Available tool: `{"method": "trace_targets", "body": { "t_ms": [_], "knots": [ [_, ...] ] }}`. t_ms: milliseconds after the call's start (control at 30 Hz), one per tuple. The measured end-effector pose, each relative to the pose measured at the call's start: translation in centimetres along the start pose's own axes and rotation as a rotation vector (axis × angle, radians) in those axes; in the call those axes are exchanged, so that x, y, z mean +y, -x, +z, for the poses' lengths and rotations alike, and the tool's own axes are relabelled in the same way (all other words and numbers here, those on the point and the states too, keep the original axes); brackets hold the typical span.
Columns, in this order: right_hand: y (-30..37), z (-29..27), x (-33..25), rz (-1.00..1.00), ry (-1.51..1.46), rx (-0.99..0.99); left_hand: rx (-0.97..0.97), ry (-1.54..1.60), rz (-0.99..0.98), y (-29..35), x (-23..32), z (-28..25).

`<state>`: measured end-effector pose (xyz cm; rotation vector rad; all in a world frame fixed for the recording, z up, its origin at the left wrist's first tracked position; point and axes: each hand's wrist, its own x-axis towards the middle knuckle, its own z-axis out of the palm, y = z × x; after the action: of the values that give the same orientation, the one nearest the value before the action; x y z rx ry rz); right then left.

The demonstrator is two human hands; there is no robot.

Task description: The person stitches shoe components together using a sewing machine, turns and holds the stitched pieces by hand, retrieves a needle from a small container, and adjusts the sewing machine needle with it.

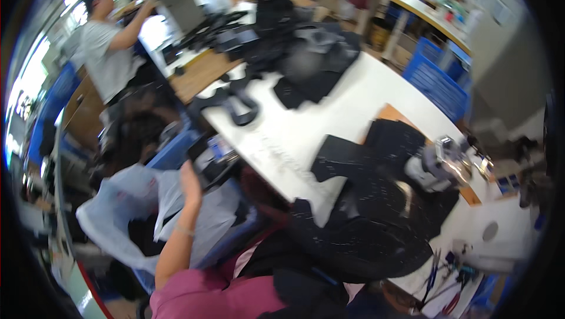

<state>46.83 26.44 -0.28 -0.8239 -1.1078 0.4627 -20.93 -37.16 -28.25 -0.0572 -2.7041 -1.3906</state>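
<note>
My left hand (191,186) reaches out over a blue crate (247,233) lined with a whitish plastic bag (138,186). Its fingers look stretched out and seen edge-on, slightly blurred. Right beside the fingers is a dark piece (216,172) with a blue-and-white patch near it; I cannot make out contact between them. Dark material lies inside the bag. My right hand does not show. In front of my body, black flat cut pieces (376,201) are heaped on the white table (388,83), some hanging over its near edge.
A grey and metal machine (438,166) stands at the table's right. More black pieces (318,60) are piled at the far side. A person (109,42) in a light shirt works at a machine on the far left. Blue crates (435,77) stand beyond the table. Tools (438,278) lie at lower right.
</note>
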Motion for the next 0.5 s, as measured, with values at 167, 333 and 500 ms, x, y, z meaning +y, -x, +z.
{"method": "trace_targets", "body": {
  "t_ms": [167, 333, 500],
  "knots": [
    [-2.6, -15.4, -9.8, -0.064, 0.030, 0.169, 0.179, -0.131, -0.036, -0.5, -0.7, -4.3],
    [-1.5, -24.3, -15.8, -0.069, -0.051, 0.269, -0.046, -0.236, 0.509, 1.3, 10.4, -4.4],
    [-1.3, -24.3, -17.4, -0.047, -0.176, 0.275, -0.368, -0.332, 0.585, 0.8, 12.7, -1.5]
  ]
}}
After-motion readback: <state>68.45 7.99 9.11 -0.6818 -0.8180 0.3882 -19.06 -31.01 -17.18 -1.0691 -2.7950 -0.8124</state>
